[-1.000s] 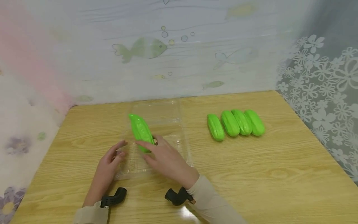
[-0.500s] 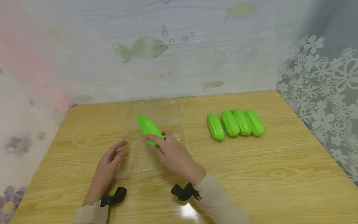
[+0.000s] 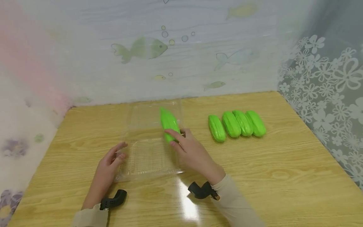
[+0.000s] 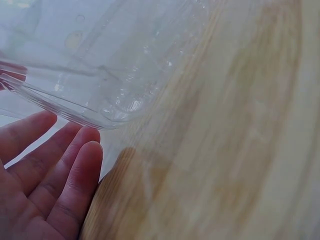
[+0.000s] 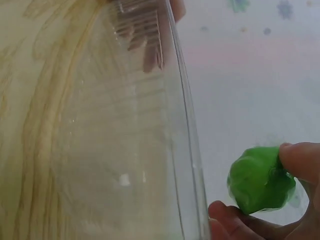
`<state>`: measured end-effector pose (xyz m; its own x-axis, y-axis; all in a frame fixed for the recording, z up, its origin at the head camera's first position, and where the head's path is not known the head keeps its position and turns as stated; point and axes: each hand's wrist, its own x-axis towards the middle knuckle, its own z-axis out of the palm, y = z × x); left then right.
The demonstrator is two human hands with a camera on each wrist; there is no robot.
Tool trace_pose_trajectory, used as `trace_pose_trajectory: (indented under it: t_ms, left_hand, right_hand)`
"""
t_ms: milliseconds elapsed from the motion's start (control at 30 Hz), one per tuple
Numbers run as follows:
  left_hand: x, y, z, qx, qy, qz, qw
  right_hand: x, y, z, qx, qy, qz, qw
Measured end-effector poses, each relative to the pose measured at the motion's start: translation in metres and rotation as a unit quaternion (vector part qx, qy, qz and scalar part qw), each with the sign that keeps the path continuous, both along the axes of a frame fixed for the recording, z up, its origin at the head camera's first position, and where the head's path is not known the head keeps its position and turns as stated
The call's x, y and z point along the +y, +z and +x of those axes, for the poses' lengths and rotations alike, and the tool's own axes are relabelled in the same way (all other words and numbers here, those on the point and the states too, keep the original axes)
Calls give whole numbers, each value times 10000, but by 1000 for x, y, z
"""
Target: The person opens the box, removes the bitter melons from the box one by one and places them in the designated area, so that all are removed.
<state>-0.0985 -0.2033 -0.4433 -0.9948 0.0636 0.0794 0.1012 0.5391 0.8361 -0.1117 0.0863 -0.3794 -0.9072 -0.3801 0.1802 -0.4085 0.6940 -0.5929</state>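
My right hand [image 3: 195, 154] grips a bright green ridged gourd [image 3: 169, 123], thumb on one side and fingers on the other, its pointed tip facing away. It is over the right part of a clear plastic clamshell box [image 3: 151, 159], whose lid is folded back. In the right wrist view the gourd [image 5: 260, 180] shows end-on beyond the box's rim. My left hand [image 3: 106, 171] holds the box's left edge; in the left wrist view the fingers [image 4: 75, 175] lie against the wall, with a digit over the rim.
Several more green gourds [image 3: 236, 124] lie side by side on the wooden table [image 3: 269, 176], right of the box. A patterned wall covering [image 3: 187, 63] stands behind the table's back edge. Each wrist carries a black mount [image 3: 114, 199].
My right hand has carried the gourd to the right across the box, and the gourd has turned more upright in the head view. My left hand stays at the box's edge.
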Motion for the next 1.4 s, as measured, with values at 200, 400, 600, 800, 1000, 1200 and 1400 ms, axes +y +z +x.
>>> trace_pose_trajectory:
  t_ms: [200, 400, 600, 800, 1000, 1200, 1400]
  left_hand:
    - [-3, -1, -1, -27, -4, 59, 10000]
    - [-1, -2, 0, 19, -60, 148, 9999]
    - [1, -2, 0, -23, -23, 97, 9999]
    - [0, 1, 0, -36, 7, -72, 10000]
    - [0, 3, 2, -25, -34, 100, 9999]
    - [0, 1, 5, -103, 15, 87, 9999]
    - [1, 1, 2, -61, 24, 26, 10000]
  right_hand:
    - [12, 4, -4, 79, -122, -100, 9998]
    - [29, 3, -8, -153, -266, -80, 9995]
    - [56, -8, -10, -494, -373, 41, 9981]
    - [79, -18, -11, -717, -497, 160, 9961]
    - [86, -20, -12, -742, -497, 217, 9958]
    - [90, -21, -12, -919, -526, 510, 9931]
    - [97, -22, -14, -909, -598, 650, 9919]
